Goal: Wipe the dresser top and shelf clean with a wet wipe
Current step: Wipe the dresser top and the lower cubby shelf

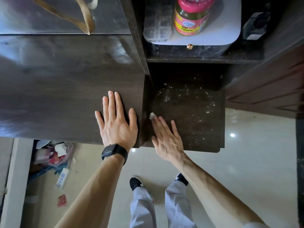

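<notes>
The dark wood dresser top (62,89) fills the left of the head view. My left hand (117,120), with a black watch on the wrist, lies flat and open on its front right corner. Lower and to the right is a dark shelf (194,112) speckled with white dust. My right hand (166,137) presses flat on the shelf's front left part, against the dresser's side wall. A small white wet wipe (152,115) peeks out from under its fingertips.
An upper shelf holds a white tray (230,30) with a pink-lidded jar (190,17), and a small gold knob (189,46) sits below it. A brown strap (85,18) lies on the dresser's back. Clutter (54,155) sits on the tiled floor at left. A wooden door (271,89) stands right.
</notes>
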{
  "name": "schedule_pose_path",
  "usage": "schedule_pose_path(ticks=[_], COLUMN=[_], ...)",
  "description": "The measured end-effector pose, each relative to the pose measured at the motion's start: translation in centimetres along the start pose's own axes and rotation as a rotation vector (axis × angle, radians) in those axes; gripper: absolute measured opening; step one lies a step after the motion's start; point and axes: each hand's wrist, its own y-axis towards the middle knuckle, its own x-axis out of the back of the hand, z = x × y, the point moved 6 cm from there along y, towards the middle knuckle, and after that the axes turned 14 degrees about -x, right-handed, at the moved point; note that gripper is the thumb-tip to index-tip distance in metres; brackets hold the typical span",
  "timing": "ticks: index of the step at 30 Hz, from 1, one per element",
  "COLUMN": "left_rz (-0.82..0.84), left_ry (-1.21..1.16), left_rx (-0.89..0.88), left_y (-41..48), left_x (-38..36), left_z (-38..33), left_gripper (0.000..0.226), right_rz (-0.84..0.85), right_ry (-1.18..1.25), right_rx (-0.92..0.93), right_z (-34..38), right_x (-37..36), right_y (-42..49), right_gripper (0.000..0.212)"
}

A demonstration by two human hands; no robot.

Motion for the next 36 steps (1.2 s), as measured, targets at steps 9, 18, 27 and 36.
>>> schedule_pose_path(ticks=[9,18,27,36], left_rz=[0.013,0.009,-0.015,0.024], left_ry=[0.007,0.005,-0.004,0.117], left_rx=[0.010,0.001,-0.003,-0.096], left_y=[0.0,0.0,0.0,0.7], left_x=[0.1,0.1,0.1,0.6], left_z=[-0.2,-0.2,-0.2,-1.2], left_gripper=[0.064,0.064,0.063,0.073], right_rz=[-0.066,-0.019,-0.079,-0.014], right_ry=[0.065,0.022,0.100,-0.040], right_rx=[-0.500,-0.316,-0.712,-0.115], right_z=[-7.1,-7.2,-10.6,-7.5], right_x=[1.6,0.8,2.1,1.8], right_y=[-1.2,-1.3,-1.2,0.4], right_gripper=[0.066,0.064,0.070,0.064])
